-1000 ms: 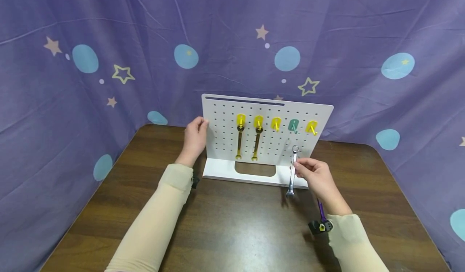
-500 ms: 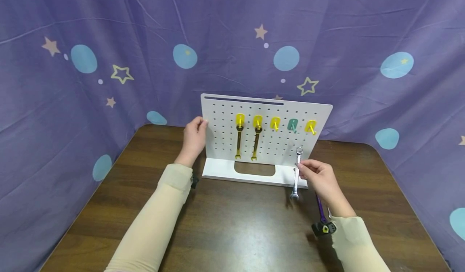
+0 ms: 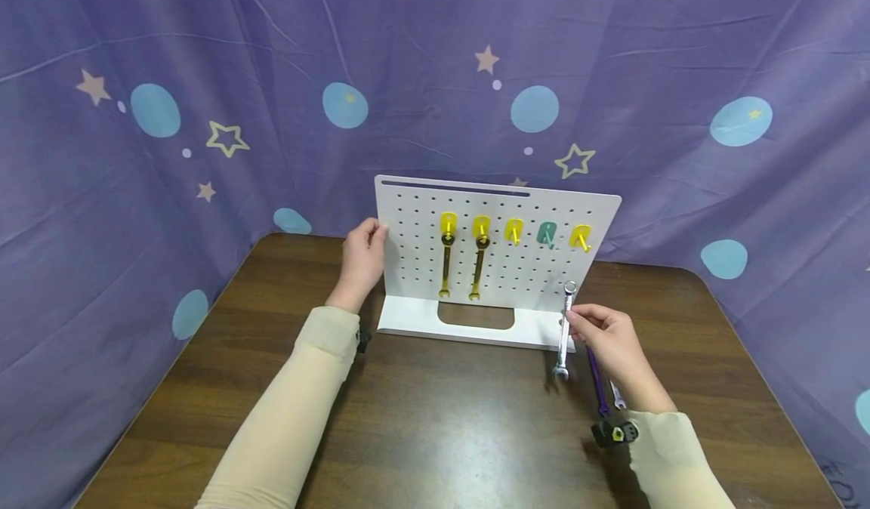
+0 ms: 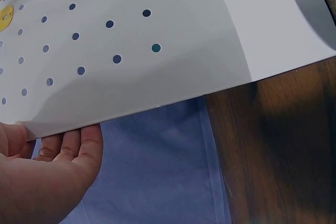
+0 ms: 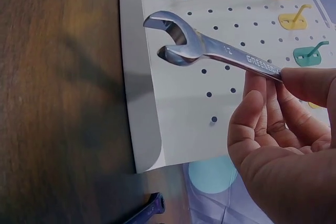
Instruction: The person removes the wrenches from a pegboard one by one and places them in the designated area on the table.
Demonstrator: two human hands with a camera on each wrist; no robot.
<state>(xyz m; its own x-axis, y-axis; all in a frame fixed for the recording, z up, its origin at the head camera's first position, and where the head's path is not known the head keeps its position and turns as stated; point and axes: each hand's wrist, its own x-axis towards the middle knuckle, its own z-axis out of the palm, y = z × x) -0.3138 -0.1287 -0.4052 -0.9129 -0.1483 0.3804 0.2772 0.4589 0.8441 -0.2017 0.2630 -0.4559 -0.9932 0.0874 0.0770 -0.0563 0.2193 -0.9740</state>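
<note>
right hand (image 3: 609, 340) pinching the silver wrench (image 3: 563, 344), purple wrench (image 3: 597, 382) near that wrist, while left hand (image 3: 363, 258) grips the board (image 3: 414, 285) by its edge!

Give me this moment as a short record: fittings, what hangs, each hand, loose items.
Fittings: four yellow hooks, one green hook
Hanging: two gold wrenches, on the two leftmost hooks
Left hand: grips the white pegboard by its side edge
Right hand: pinches a silver wrench, not on a hook
Table: purple wrench, partly hidden; second silver wrench, mostly hidden
</note>
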